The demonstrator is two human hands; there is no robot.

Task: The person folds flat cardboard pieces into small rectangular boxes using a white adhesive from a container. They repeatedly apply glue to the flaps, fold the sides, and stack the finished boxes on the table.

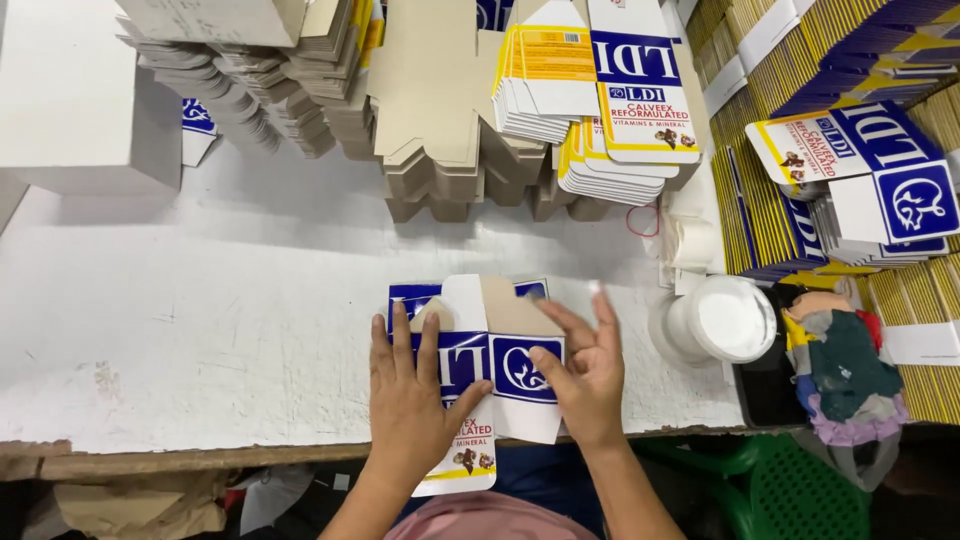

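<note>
Carton first: a flat blue, white and yellow carton blank lies on the white table right at the near edge, its long axis running away from you toward the stacks, w/ its near end hanging off the wooden table lip toward your lap.

Your left hand lies flat on the left half of the blank, fingers spread and pointing away from you, thumb angled right across the blue panel. It pins the sheet, not gripping anything (palm down, nothing pinched).

Your right hand sits on the right side, fingers loosely spread, thumb tip pressing on the blue panel w/ the white emblem, other fingertips up by the brown inner flap folded over at the far end. So the blank lies under and between both hands; the fold line by the flap is nearer your right fingers, and the hanging printed end is nearer your left wrist.

Further right, just beside the blank but apart from it, stands a white tub, then a cloth doll-like bundle. Beyond the blank, well apart, sit stacks of brown flat blanks and printed blanks; more printed stacks at far right.
</note>
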